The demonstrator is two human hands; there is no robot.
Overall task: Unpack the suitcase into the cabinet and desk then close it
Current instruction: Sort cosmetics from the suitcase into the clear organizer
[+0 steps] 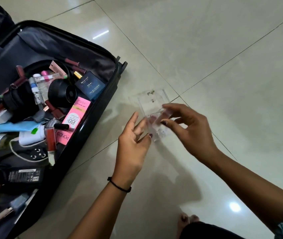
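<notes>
A black suitcase (92, 125) lies open on the tiled floor at the left, crowded with cosmetics: a pink BB cream box (77, 114), a blue cologne box (91, 86), a round black case (61, 94), several lipsticks and a black power adapter (23, 175). To its right, above the floor, both hands hold a clear plastic organiser box (152, 104). My left hand (132, 147) grips its near left end between thumb and fingers. My right hand (190, 130) pinches its right side with thumb and forefinger. Something pinkish shows through the clear plastic, too blurred to name.
Glossy pale floor tiles (223, 66) stretch to the right and behind the suitcase. My toes (187, 219) show at the bottom edge. The suitcase's wheels (122, 65) stick out at its far right corner. No cabinet or desk is in view.
</notes>
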